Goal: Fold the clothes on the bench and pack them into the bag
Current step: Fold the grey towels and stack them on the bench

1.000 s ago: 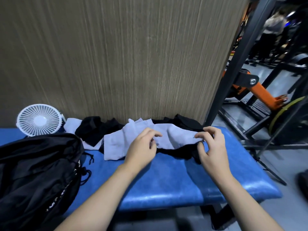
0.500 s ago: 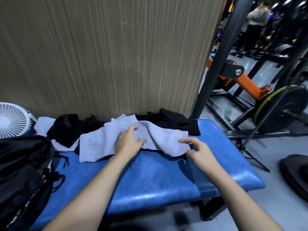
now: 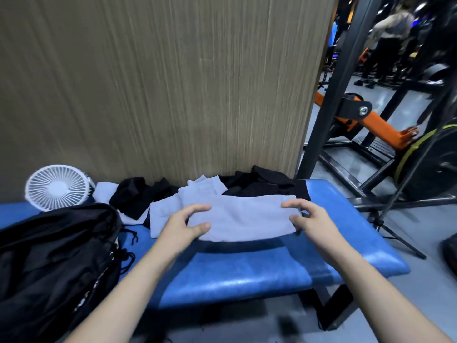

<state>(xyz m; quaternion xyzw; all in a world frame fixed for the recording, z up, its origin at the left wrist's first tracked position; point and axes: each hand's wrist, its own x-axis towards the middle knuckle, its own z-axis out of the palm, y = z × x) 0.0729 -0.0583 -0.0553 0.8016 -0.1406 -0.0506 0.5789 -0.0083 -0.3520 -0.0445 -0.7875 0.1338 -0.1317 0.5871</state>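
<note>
The pale grey garment [image 3: 237, 217] lies mid-surface [image 3: 259, 271], pinched at each end by the left hand [image 3: 184, 225] and right hand [image 3: 310, 220], hands apart. Folding has barely begun; black clothes [image 3: 262, 185] wait (the bag [image 3: 57, 253] apparently unpacked). Half a second ago the left hand lay flat.

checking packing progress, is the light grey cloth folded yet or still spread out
Not finished: the light grey cloth lies doubled lengthwise on the blue bench, left hand and right hand pinching it.
</note>
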